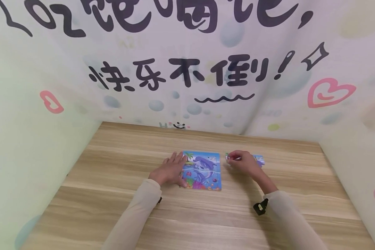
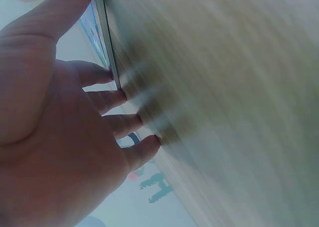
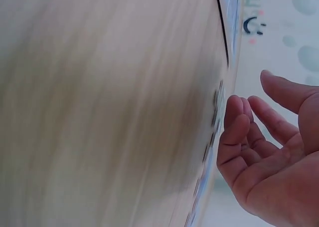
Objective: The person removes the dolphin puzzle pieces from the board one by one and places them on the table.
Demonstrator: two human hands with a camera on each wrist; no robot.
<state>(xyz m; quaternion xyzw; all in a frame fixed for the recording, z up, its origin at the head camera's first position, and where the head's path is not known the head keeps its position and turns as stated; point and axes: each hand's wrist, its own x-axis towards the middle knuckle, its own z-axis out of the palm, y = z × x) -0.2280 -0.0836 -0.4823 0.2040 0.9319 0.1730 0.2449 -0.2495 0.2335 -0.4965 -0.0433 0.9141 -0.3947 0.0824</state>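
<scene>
The left hand (image 1: 170, 169) lies open against the puzzle (image 1: 203, 170) on the table (image 1: 103, 159); a harder push could skew it. The right hand (image 1: 245, 162) curls over loose pieces (image 1: 259, 159), gripping 1 or none, I can't tell; a clumsy pinch might scatter them.

I see a brown wood table (image 1: 112, 166) with stripes in it. Behind the table is a white wall (image 1: 137, 113) with big black writing (image 1: 186, 74) and blue bubbles (image 1: 156, 105). Above the table's far right corner is a pink heart (image 1: 326, 95). Pale side walls (image 1: 25, 146) stand to the table's left and right.
</scene>
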